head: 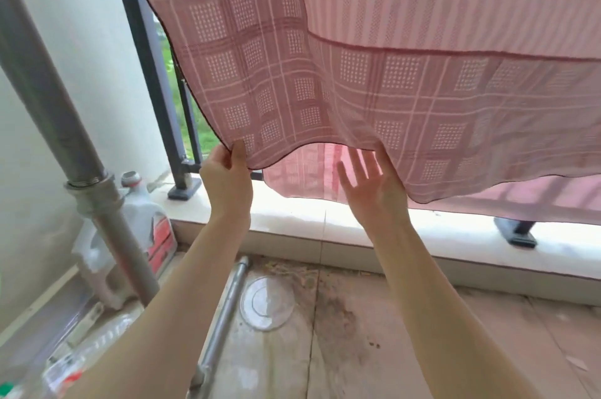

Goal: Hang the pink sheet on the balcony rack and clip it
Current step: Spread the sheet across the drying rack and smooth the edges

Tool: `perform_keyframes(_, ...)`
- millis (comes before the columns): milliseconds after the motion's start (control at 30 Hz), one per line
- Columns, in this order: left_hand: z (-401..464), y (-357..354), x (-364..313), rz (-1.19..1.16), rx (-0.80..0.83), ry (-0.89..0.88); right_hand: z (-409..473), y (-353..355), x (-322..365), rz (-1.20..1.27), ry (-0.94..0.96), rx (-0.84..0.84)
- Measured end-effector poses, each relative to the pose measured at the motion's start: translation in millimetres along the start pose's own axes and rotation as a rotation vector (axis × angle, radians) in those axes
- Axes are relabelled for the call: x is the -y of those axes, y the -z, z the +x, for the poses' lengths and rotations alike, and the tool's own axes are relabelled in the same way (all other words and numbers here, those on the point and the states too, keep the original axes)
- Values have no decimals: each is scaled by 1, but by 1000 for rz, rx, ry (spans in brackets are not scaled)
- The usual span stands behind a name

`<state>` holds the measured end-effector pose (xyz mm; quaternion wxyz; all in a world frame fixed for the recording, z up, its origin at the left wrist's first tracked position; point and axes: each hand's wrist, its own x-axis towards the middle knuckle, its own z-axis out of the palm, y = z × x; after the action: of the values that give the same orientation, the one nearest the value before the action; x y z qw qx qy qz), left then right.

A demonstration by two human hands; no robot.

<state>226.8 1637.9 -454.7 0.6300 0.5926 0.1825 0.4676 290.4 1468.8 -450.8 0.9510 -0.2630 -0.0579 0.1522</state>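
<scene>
While the thin pink checked cotton sheet (pixel 374 57) hangs overhead, the left hand (pixel 227 174) pinches its corner hem; the right hand (pixel 370 187) spreads open-fingered beneath the edge.

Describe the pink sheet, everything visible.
The pink sheet is thin, semi-translucent woven cloth with a checked pattern of dotted squares, a dark red diamond band near the top and a dark-stitched hem. It hangs in two layers in front of the balcony railing. The left hand pinches its lower corner; the right hand, fingers spread, touches the hem from below.
</scene>
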Motion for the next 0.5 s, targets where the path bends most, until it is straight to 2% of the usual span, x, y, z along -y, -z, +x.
perform_keyframes(100,3,-4,4,49,-3,-10,-5,13,10,-93,31,-34)
perform_keyframes(267,4,19,39,170,-61,-28,-12,48,-13,-90,-50,-196)
perform_keyframes(500,-15,43,86,238,-31,89,-19,87,-37,-117,-123,-322)
